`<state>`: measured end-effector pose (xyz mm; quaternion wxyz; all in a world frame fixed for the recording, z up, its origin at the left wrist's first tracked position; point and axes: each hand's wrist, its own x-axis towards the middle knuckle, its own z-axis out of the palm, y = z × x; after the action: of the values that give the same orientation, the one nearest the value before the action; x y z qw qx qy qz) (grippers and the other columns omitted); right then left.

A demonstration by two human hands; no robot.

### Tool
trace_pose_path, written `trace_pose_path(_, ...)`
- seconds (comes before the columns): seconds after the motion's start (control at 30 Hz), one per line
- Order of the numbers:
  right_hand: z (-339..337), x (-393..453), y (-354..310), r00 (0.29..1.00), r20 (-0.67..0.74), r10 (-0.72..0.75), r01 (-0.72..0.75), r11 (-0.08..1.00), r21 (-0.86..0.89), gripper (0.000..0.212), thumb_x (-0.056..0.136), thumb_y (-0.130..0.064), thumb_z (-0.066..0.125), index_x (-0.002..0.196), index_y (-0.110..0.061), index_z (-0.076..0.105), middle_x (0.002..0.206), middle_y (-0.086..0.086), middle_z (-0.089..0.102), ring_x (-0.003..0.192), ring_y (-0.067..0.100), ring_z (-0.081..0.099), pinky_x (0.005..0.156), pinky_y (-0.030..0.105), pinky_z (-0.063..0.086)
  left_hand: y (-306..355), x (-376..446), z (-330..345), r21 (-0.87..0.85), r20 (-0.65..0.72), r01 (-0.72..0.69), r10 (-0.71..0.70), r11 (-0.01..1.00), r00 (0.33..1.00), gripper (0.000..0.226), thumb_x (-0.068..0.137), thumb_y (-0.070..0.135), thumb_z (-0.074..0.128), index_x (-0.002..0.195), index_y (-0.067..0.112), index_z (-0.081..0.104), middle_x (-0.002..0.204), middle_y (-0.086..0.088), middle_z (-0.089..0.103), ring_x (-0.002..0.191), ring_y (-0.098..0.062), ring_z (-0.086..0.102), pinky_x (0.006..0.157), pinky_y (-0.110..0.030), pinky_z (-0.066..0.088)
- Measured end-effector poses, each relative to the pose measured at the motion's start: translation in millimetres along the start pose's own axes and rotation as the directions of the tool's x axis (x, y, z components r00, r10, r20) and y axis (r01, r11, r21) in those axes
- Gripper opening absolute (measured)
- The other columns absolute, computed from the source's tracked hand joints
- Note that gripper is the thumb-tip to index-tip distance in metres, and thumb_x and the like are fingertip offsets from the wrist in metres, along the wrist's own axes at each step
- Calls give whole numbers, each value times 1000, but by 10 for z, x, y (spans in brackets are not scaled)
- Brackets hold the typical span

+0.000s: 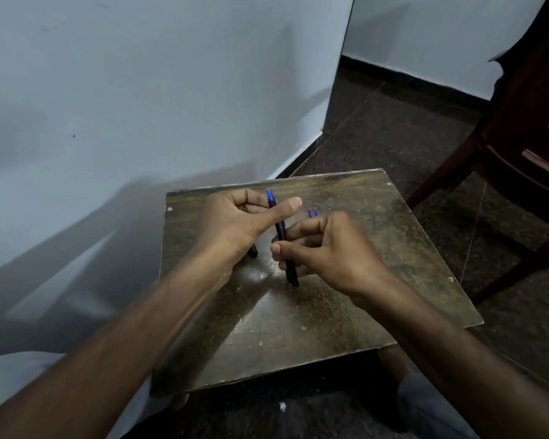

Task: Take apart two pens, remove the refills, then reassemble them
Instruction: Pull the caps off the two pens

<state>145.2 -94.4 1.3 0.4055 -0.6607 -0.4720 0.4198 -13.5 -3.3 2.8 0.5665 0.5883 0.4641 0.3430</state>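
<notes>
A dark pen [287, 255] with a blue tip end stands tilted above the small brown table [362, 280], tip pointing away from me. My left hand [235, 223] pinches its blue upper part between thumb and fingers. My right hand [327, 251] grips the black lower barrel. A second dark pen piece [253, 252] pokes out below my left palm. A small blue part [313, 212] shows above my right fingers; what holds it is hidden.
The worn table stands in a corner by a pale blue wall [140, 106]. A dark wooden chair [526, 160] is at the right on a dark speckled floor [393, 128]. My knees sit under the table's near edge.
</notes>
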Motion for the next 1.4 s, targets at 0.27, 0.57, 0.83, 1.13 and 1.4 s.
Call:
trace_pose_path(0.27,-29,77,23,999,-40,24,-25,999,-32,13,92,-21,86,102,-12,84,85,6,86,81,20,86,83,52,70,-7,2,55,-97,153,-21,36,995,988,16,109,20,64,115,19,79,99,10,87,94,1,81,76,-11,58)
trace_pose_path(0.57,4,107,70,998,-55,27,-27,1000,-6,14,89,-23,90,96,-13,84,80,6,86,78,24,86,82,55,70,24,-12,8,11,158,5,-6,1000,987,33,105,47,62,118,22,80,113,10,85,101,8,75,86,-22,54)
trace_pose_path(0.83,13,110,53,998,-65,3,-6,999,-48,22,83,-28,95,95,-15,81,78,3,85,74,19,85,76,51,71,4,16,-10,20,-19,-59,59,998,998,30,91,47,83,103,20,80,91,4,85,84,1,78,72,-9,55)
trace_pose_path(1.13,19,109,37,996,-88,-7,-5,991,-131,24,79,-33,97,88,-18,80,73,0,84,68,20,84,73,50,71,-36,20,19,30,29,-98,97,995,995,11,99,31,79,105,23,83,93,10,87,96,-2,81,93,-27,59)
trace_pose_path(1.4,60,27,-30,986,-116,-122,83,953,-290,45,70,-40,102,108,-31,80,69,-8,81,62,3,78,70,35,68,-55,198,-117,-35,-143,-77,71,996,987,26,86,50,88,93,26,81,85,13,83,73,12,71,64,-4,50)
